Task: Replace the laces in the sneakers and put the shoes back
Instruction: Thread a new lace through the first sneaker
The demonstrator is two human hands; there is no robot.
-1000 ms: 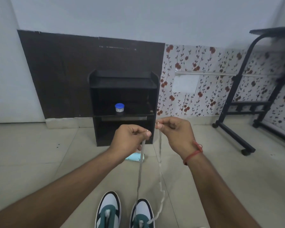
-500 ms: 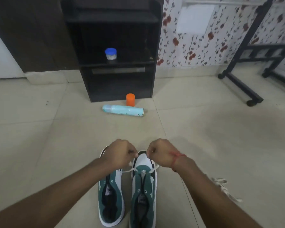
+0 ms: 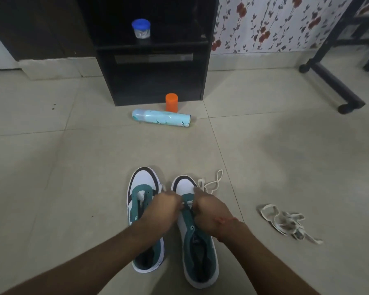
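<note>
Hiding lace [image 3: 187,203] under left hand [image 3: 163,207], right hand [image 3: 209,211].

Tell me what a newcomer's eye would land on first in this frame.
First, the two hands, left and right, working a white lace at the front eyelets of the right sneaker, with the left sneaker beside it on the floor. Next, the loose lace pile lying to the right. Farther back, an orange cap stands by a spray can lying in front of the black shelf.
</note>
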